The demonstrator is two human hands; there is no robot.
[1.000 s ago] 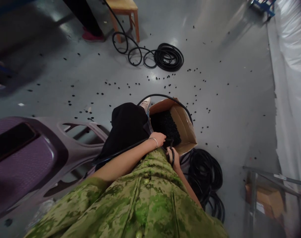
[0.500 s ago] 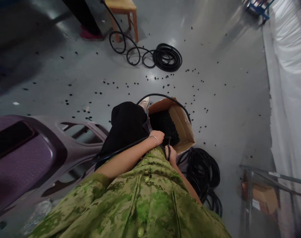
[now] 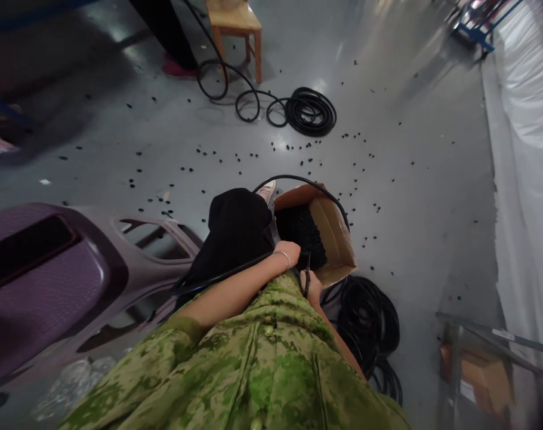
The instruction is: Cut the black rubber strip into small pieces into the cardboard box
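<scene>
A black tube (image 3: 227, 275) runs beneath the person's left forearm to the near left corner of a cardboard box (image 3: 338, 236). The left hand (image 3: 287, 252), a bangle at its wrist, is at that corner and appears closed around the tube; the tube's tip is too dark to make out. Just beside it, at the near edge of the box, the right hand (image 3: 314, 288) is wrapped around black scissors (image 3: 307, 276), blades pointing away from the body.

Compared with 1 second ago, the scissors' handles look narrower, while the 2 hands have stayed at the same corner. This suggests the right hand's grip has tightened; whether the blades meet the tube is too small to tell.

Inside the box lies a heap of small black pieces (image 3: 301, 233), and a length of hose (image 3: 289, 177) arches over its far side. To the right of the box, on its near side, is a tangled coil (image 3: 374, 310). Beyond the box, a neater coil (image 3: 323, 122) lies on the floor, near a wooden chair (image 3: 235, 21) and another person's shoe (image 3: 179, 67). Left of the box, a purple chair (image 3: 86, 269) carries a phone (image 3: 30, 242).
</scene>
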